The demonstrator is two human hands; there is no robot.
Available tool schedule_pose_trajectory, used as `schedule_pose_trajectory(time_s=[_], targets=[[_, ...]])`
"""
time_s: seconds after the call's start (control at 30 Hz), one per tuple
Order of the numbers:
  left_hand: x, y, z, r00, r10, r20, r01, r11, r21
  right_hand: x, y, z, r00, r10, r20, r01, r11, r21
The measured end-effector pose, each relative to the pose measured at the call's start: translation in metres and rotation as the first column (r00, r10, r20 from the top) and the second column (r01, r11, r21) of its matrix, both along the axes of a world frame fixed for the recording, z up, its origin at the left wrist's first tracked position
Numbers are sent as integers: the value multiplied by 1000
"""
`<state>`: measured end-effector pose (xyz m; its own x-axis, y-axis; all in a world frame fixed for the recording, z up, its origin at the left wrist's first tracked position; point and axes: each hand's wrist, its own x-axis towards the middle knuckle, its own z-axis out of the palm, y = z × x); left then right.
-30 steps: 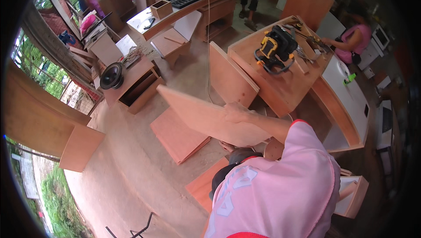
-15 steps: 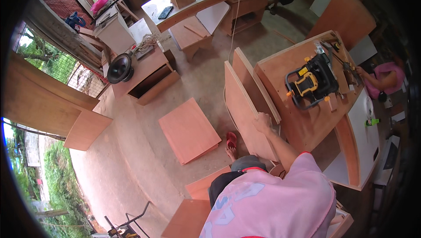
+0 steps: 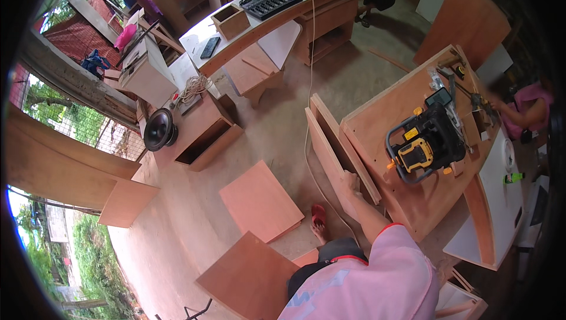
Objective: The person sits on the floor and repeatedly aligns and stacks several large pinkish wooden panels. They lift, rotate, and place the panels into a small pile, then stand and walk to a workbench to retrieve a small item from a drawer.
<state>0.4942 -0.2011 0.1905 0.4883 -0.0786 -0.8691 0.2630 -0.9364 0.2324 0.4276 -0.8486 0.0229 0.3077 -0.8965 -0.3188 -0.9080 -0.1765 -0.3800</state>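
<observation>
My right hand (image 3: 352,181) grips the top edge of a plywood panel (image 3: 323,153) that stands on its edge on the floor. The panel leans with a second panel (image 3: 341,137) against the side of a plywood workbench (image 3: 383,113). My bare forearm runs from a pink sleeve down to that hand. My left hand is out of view. My foot in a red sandal (image 3: 318,215) stands on the floor just left of the panel.
A yellow and black circular saw (image 3: 424,143) and hand tools lie on the workbench. Another person in pink (image 3: 530,110) works at its far side. Plywood squares (image 3: 259,199) (image 3: 247,279) lie on the floor. A speaker (image 3: 159,130), an open cabinet (image 3: 203,137) and a long desk (image 3: 247,31) stand beyond. A cord (image 3: 309,84) hangs down.
The plywood panel was held up nearly flat in front of me; now it stands on edge against the workbench, my right hand still on it. My view has swung toward the bench.
</observation>
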Motion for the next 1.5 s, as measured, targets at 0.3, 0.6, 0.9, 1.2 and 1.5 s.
schedule_pose_trajectory(time_s=[0.3, 0.6, 0.9, 1.2, 1.5], targets=[[64, -139, 93, 949, -191, 252, 219, 972, -87, -18, -10, -38, 998, -58, 2, 58, 996, -69], [128, -303, 88, 934, -176, 310, 288, 884, -368, -26, 6, -40, 977, 25, 212, 90, 851, -518], [169, -419, -11, 932, -334, 137, 360, 829, -427, -51, 22, -3, 941, 281, 190, -99, 762, -641], [155, -532, -94, 973, -227, -34, 183, 856, -483, -46, 34, 25, 993, 73, -93, -110, 869, -483], [132, -592, -175, 967, -195, -167, 93, 874, -477, -59, 25, 28, 987, 42, 158, 0, 967, -256]])
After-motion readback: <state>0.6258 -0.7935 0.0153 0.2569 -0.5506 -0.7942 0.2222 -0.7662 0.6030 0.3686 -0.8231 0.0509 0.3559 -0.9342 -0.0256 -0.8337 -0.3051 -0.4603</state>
